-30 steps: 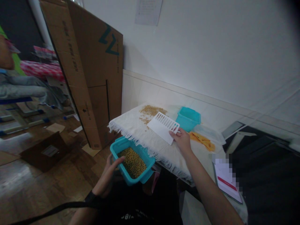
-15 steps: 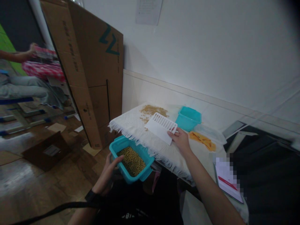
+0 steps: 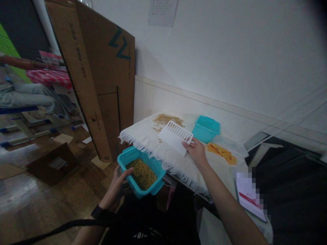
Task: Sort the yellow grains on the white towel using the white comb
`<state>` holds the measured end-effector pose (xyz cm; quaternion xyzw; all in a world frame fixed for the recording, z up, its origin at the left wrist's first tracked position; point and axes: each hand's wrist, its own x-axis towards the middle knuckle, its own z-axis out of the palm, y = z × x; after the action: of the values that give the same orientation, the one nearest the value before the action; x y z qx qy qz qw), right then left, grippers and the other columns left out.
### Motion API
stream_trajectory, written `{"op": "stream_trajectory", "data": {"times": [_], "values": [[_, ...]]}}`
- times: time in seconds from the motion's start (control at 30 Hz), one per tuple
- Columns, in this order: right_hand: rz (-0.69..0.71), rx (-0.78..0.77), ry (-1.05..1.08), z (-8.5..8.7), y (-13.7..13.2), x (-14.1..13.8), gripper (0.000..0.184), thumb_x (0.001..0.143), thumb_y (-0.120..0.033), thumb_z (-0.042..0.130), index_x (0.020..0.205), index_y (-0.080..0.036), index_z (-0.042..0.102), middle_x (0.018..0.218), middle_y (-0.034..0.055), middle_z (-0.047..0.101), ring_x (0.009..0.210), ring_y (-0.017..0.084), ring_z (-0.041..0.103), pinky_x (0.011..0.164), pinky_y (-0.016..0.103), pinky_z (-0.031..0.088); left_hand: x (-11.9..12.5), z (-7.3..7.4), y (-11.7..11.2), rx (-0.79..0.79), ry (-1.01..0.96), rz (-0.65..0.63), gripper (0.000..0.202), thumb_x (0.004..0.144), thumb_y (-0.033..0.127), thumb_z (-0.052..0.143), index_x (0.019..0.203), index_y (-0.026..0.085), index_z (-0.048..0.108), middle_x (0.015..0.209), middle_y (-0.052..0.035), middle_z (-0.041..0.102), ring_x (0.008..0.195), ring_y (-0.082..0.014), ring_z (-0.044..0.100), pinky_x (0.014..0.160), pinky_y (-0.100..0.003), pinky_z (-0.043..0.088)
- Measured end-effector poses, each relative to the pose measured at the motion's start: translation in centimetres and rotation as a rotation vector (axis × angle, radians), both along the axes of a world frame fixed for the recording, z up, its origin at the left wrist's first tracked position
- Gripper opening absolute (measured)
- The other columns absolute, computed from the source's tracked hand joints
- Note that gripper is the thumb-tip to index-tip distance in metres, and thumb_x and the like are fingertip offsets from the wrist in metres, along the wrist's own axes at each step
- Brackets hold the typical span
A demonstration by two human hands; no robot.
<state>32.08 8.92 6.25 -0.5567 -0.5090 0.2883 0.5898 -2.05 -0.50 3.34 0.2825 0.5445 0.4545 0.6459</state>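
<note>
My left hand [image 3: 115, 189] grips the near rim of a teal tub [image 3: 140, 171] full of yellow-green beans, held just below the table's fringed front edge. My right hand [image 3: 196, 152] pinches the corner of a white slotted plastic scraper [image 3: 175, 137], which rests tilted on the white cloth [image 3: 148, 136]. Just beyond the scraper's far edge lies a pile of loose beans [image 3: 166, 120] on the cloth. A second, empty-looking teal tub [image 3: 205, 128] stands to the right of the scraper.
Tall cardboard sheets [image 3: 102, 68] lean against the wall left of the table. An orange wrapper [image 3: 221, 151] and a clear lid [image 3: 230, 144] lie at the right, with a paper pad [image 3: 249, 199] nearer me. Another person's arm [image 3: 17, 63] shows far left, above a cardboard box [image 3: 52, 165].
The scraper and my right hand have slid slightly left toward the bean pile. The bean tub in my left hand has shifted a little left. The person at far left has moved.
</note>
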Motion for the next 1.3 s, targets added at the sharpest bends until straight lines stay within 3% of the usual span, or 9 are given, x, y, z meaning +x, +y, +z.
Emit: {"op": "stream_trajectory", "data": {"times": [0.33, 0.63, 0.9, 1.3], "values": [[0.056, -0.013, 0.008, 0.0, 0.1, -0.5, 0.064, 0.059, -0.068, 0.089, 0.098, -0.022, 0.068, 0.086, 0.0094, 0.082, 0.079, 0.031, 0.08, 0.073, 0.043, 0.065, -0.1, -0.1, 0.1, 0.009, -0.006, 0.014, 0.082, 0.085, 0.05, 0.077, 0.155, 0.04, 0.035, 0.141, -0.0119, 0.064, 0.089, -0.0272, 0.079, 0.068, -0.041, 0.065], [-0.022, 0.016, -0.089, 0.6, 0.7, -0.4, 0.059, 0.065, -0.068, 0.084, 0.099, -0.022, 0.068, 0.086, 0.0098, 0.082, 0.08, 0.032, 0.08, 0.072, 0.043, 0.065, -0.1, -0.1, 0.3, -0.018, -0.011, 0.03, 0.086, 0.083, 0.049, 0.08, 0.155, 0.04, 0.035, 0.139, -0.0126, 0.065, 0.091, -0.0288, 0.078, 0.067, -0.041, 0.065], [0.006, 0.014, -0.091, 0.7, 0.7, -2.0, 0.054, 0.067, -0.065, 0.083, 0.097, -0.023, 0.067, 0.085, 0.009, 0.082, 0.077, 0.03, 0.08, 0.072, 0.043, 0.065, -0.2, -0.4, 0.5, -0.036, -0.026, 0.041, 0.091, 0.08, 0.05, 0.082, 0.157, 0.041, 0.033, 0.14, -0.0134, 0.064, 0.085, -0.0276, 0.078, 0.068, -0.044, 0.066], [0.014, -0.001, -0.117, 1.0, 0.5, -3.2, 0.052, 0.065, -0.065, 0.083, 0.092, -0.023, 0.066, 0.079, 0.0087, 0.081, 0.071, 0.03, 0.078, 0.063, 0.038, 0.061, -0.6, -0.8, 0.7, -0.026, -0.026, 0.037, 0.094, 0.081, 0.05, 0.081, 0.159, 0.041, 0.029, 0.146, -0.0147, 0.061, 0.091, -0.03, 0.078, 0.068, -0.043, 0.065]]}}
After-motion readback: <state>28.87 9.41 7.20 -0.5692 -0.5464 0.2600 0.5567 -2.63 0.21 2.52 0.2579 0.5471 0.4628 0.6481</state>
